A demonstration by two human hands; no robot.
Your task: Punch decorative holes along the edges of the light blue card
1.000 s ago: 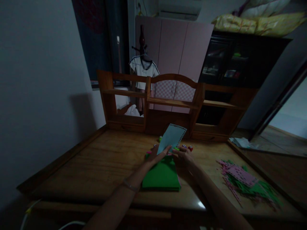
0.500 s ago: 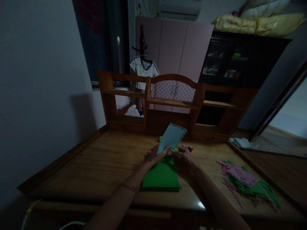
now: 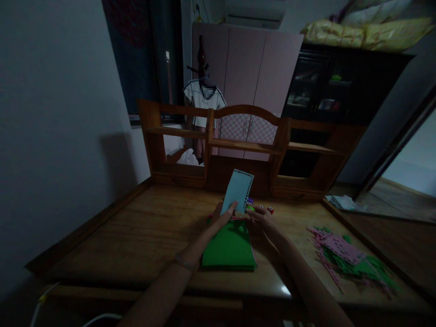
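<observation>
My left hand (image 3: 221,218) and my right hand (image 3: 260,218) together hold up a pale blue sheet of paper (image 3: 237,190) with small holes punched along its top and right edges. The sheet stands almost upright above a stack of green paper (image 3: 229,249) lying on the wooden desk (image 3: 136,236). Small coloured punches (image 3: 266,209) sit on the desk just behind my right hand; it is too dark to tell whether that hand also grips one of them.
A heap of pink and green punched strips (image 3: 347,259) lies at the right of the desk. A wooden shelf unit (image 3: 245,145) stands along the desk's back edge. The wall is close on the left.
The blue sheet has been turned from a rightward tilt to nearly upright and raised slightly. Both hands have shifted a little away from me.
</observation>
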